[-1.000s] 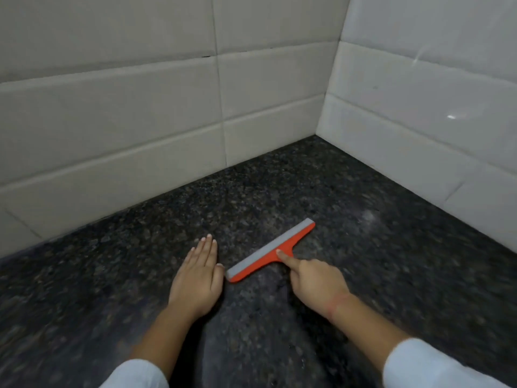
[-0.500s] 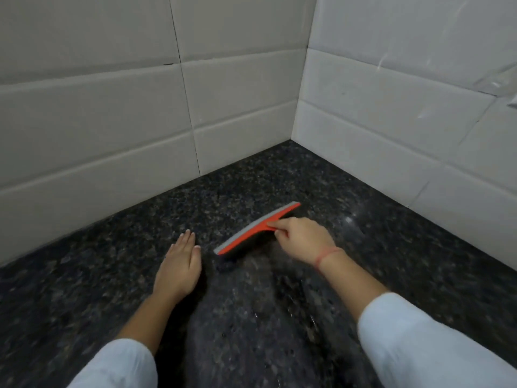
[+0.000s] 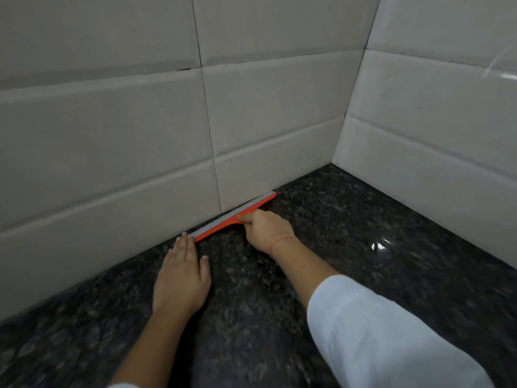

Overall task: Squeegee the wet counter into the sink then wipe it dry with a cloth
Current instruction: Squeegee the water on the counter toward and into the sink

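An orange squeegee (image 3: 223,221) with a grey rubber blade lies along the foot of the back tiled wall, on the dark speckled counter (image 3: 349,233). My right hand (image 3: 265,229) grips its short handle, which is hidden in my fist. My left hand (image 3: 181,275) rests flat on the counter with straight fingers; its fingertips are right at the squeegee's left end. A wet sheen glints on the counter to the right. No sink or cloth is in view.
Grey tiled walls (image 3: 112,149) meet at a corner at the back right (image 3: 335,161) and bound the counter on two sides. Dark counter surface stretches to the right and toward me.
My right hand has pushed the squeegee away from me, from mid-counter to the back wall. My left hand slid forward with it, staying flat.
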